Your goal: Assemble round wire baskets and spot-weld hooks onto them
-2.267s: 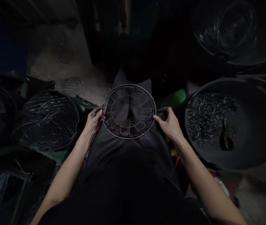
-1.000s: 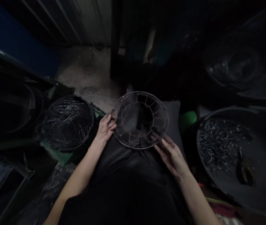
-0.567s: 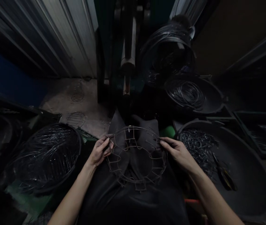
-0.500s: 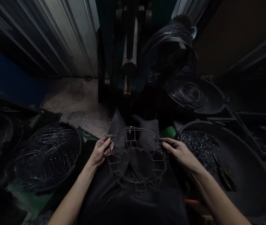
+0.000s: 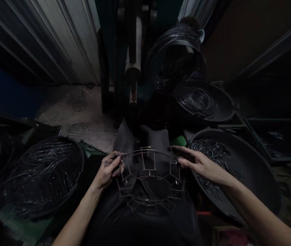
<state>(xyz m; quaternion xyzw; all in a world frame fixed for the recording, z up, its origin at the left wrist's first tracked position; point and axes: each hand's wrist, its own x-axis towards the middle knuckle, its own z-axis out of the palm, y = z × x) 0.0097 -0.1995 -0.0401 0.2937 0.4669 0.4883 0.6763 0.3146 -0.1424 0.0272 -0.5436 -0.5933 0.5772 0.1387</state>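
A round wire frame [image 5: 149, 177], two rings joined by bent wire links, is tilted up over my dark-trousered lap. My left hand [image 5: 108, 168] is closed on its left rim, fingers curled round the wire. My right hand [image 5: 198, 163] pinches the right rim, with the fingers stretched along the outer ring. The frame's near edge rests low against my lap.
A dark basin [image 5: 240, 171] with many small bent wire pieces sits at the right. A basin of wire [image 5: 36, 177] lies left. Behind are a basin with wire coils [image 5: 204, 102], a big wire spool [image 5: 178, 58], a corrugated wall [image 5: 63, 44] and small wire rounds on the floor [image 5: 77, 131].
The view has lifted from my lap toward the wall and spool. The wire frame was turned and tipped from lying flat to standing tilted; my right hand shifted back onto its right rim.
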